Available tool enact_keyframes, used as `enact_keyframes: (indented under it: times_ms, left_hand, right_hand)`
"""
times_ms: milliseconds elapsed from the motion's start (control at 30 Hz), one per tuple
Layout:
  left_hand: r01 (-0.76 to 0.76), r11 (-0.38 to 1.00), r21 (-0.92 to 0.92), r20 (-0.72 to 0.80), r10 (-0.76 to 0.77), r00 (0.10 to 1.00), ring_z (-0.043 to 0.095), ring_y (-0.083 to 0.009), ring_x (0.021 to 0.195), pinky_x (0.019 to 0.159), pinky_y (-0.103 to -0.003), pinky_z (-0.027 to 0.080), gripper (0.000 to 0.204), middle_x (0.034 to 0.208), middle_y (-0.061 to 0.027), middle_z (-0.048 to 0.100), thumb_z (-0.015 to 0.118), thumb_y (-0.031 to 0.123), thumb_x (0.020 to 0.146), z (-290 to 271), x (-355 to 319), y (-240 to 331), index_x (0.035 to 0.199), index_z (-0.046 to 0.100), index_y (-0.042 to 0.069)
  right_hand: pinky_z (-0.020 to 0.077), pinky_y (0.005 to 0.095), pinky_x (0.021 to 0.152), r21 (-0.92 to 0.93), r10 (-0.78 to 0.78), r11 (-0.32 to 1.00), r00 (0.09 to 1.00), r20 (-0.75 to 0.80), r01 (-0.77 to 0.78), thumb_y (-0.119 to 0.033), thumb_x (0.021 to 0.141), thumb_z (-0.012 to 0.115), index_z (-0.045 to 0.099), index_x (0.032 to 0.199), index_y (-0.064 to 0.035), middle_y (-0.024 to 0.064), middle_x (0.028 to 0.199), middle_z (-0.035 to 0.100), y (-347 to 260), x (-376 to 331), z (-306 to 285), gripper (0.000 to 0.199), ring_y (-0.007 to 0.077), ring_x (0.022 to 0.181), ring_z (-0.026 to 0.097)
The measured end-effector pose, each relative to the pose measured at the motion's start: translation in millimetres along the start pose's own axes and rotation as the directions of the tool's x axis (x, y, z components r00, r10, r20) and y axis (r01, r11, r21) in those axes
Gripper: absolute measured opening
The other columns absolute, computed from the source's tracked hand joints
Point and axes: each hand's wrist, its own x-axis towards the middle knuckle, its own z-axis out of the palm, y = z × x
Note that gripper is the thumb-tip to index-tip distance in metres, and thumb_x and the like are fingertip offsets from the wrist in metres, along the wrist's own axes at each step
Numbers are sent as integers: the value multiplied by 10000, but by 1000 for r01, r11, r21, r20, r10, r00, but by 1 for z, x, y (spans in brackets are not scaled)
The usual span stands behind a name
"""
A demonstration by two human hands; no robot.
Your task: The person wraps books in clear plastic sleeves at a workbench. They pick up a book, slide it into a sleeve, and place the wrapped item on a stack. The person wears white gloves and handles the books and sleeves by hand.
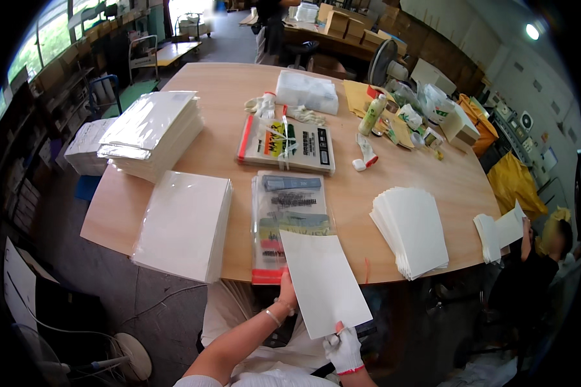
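A blank white sheet of card (326,277) tilts over the near edge of the table. My right hand (344,347), in a white glove with a red cuff, grips its lower corner with bare fingertips showing. The card's far end overlaps a stack of printed clear plastic bags (290,200) with a red band along the near edge. My bare left hand (286,293) is closed at that red edge, beside the card's left side; some of its fingers are hidden. To the left lies a stack of white cards in clear bags (184,222). A fanned stack of white cards (412,232) lies to the right.
A taller bagged stack (152,132) stands far left. Beyond the bags lie a tied printed bundle (287,145), work gloves (261,105) and a clear-wrapped pack (306,90). A bottle (372,115) stands among clutter. At right another person (542,258) handles white cards.
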Motion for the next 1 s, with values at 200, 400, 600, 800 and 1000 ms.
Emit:
enact_keyframes:
  times_ms: [200,400,600,800,1000]
  left_hand:
    - [217,887,-408,269,-111,957,550,-165,934,799,-291,469,228,988,-68,586,427,131,889,-10,-61,-55,1066,530,31]
    - [260,965,-30,93,-256,962,618,-169,818,683,-288,519,226,944,-95,614,505,134,882,-15,-91,-41,1055,549,-3]
    - [270,958,96,126,-281,951,570,-156,946,748,-281,472,388,1105,-75,558,578,200,844,-27,-94,-2,1181,469,42]
    - [354,919,174,111,-376,920,546,-128,950,776,-251,436,380,1067,-57,586,491,311,881,-68,-77,27,1148,539,44]
    - [413,905,99,29,-418,908,573,-112,789,675,-250,463,358,873,-31,610,394,326,900,-69,-73,18,976,601,44]
  right_hand:
    - [464,341,558,-16,32,999,986,166,-30,-156,887,482,494,898,-117,4,748,525,7,17,-4,42,138,573,515]
    - [467,512,818,243,16,963,927,374,-115,-147,902,368,414,963,-6,203,920,556,12,116,22,161,363,887,574]
    - [502,448,764,-22,158,986,867,473,-168,-176,903,405,454,989,-22,193,1000,575,-11,119,13,183,326,865,595]
    - [476,352,605,-719,-118,258,760,639,645,-155,815,550,568,877,-40,110,845,590,-5,78,28,132,252,709,588]
    - [441,379,678,-454,-176,-376,419,891,808,-148,702,590,559,742,-21,145,833,509,42,85,69,137,318,781,523]
